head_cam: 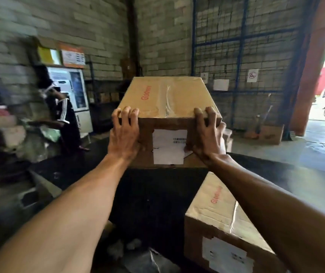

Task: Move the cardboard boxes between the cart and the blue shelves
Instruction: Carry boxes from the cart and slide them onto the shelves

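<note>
Both bare forearms stretched forward and slightly upward, converging toward the middle of the view. Left hand (125, 133) spread wide, fingers (127, 113) hooked over an upper edge, palm pressed flat below. Right hand (207, 134) mirrored opposite, fingers curled over the top, thumb tucked low, wrist bent back.

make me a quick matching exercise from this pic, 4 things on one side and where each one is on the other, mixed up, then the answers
Things
1. left hand
2. right hand
3. held cardboard box
4. second cardboard box

Places
A. low at the right, beneath the right forearm
B. on the held box's near right corner
C. raised in the middle, between both hands
D. on the held box's near left corner

Pairs: 1-D, 2-B, 3-C, 4-A
</note>
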Available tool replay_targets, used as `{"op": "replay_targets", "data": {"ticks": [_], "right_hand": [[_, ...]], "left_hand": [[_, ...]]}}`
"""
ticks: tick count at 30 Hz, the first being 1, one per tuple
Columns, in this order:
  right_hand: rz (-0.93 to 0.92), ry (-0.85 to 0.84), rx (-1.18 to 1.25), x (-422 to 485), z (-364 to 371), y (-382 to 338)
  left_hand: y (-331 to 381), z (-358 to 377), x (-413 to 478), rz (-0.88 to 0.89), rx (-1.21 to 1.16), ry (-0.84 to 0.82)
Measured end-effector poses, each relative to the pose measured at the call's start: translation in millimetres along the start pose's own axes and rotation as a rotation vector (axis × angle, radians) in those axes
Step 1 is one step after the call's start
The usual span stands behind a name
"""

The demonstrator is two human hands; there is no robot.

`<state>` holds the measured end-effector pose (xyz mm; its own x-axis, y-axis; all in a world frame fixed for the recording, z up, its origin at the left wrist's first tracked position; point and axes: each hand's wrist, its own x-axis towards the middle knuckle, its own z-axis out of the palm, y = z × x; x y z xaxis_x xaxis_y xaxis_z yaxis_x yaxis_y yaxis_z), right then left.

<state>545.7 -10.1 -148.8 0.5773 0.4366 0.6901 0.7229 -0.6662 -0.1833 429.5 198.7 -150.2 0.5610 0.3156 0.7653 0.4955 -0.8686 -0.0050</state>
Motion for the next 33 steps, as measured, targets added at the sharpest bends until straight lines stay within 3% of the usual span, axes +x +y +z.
{"op": "replay_targets", "data": {"ticks": [7, 14, 20, 33], "right_hand": [[-0.244, -0.07, 0.323, 36, 48, -81], [-0.524, -0.165, 0.585, 23, 55, -124], [-0.749, -0.296, 0.848, -38, 12, -160], [-1.003, -0.431, 1.239, -177, -128, -180]], "left_hand": [[-65, -69, -34, -0.272, 0.333, -0.003], [-48, -130, -98, -0.543, 0.611, 0.026], [11, -225, -173, -0.76, 0.902, -0.078], [157, -393, -294, -1.057, 1.207, -0.1]]}}
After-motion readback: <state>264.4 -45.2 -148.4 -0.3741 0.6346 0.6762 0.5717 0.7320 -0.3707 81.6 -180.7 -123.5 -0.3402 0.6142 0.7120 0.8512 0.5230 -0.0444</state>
